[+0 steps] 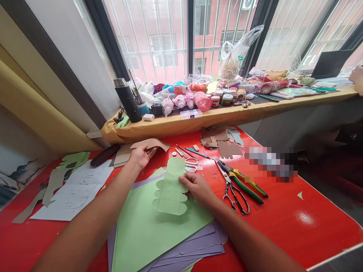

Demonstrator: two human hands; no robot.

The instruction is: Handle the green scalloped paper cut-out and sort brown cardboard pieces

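Green paper cutout (171,190), held above green sheets (141,234) on a red desk (283,219) | right hand (198,186) pinches it by the right side, thumb on top | left hand (142,156) touches a brown sheet (151,143) near the desk's far edge, whether pinching cannot be told | dark-handled scissors (228,180) and pliers (241,182) lie toward the desk's right edge

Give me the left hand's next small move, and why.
Probably draw the brown sheet toward the green cut-out: the left hand holds that sheet by an edge, while the right hand holds the cut-out over the green paper.
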